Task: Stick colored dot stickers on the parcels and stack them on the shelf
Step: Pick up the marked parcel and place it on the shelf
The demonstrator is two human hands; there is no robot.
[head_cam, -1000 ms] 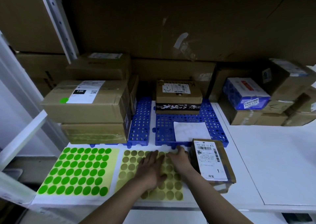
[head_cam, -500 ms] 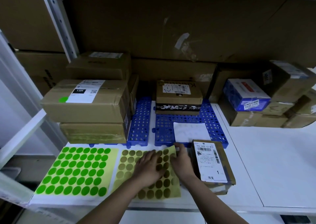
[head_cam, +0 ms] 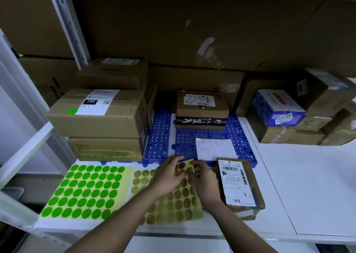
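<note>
Now, both hands down low on the white shelf, working the sheet of olive-gold dot stickers. Left hand lying over the sheet's upper middle, fingers curled up to its far corner, pinching that corner and lifting it off the shelf. Right hand meeting it from the other side, thumb and fingertips nipping the same raised corner. Corner curled up, a dot or two showing on the bent flap; whether a single dot is coming loose, impossible to say. Rest of that sheet flat on the shelf, partly under both forearms.

Just to the right, touching the right wrist, a small brown parcel lying flat with a white barcode label face up, no coloured dot visible on it. To the left, a second sheet of bright green dot stickers, flat, edge beside the olive one.

Further back, blue perforated mats with a blank white backing sheet lying on top. Stacked at back left, two brown boxes, the upper box wearing a green dot beside its label. Centre back, a brown box with black tape. Far right, a pile of parcels including a blue box.
</note>
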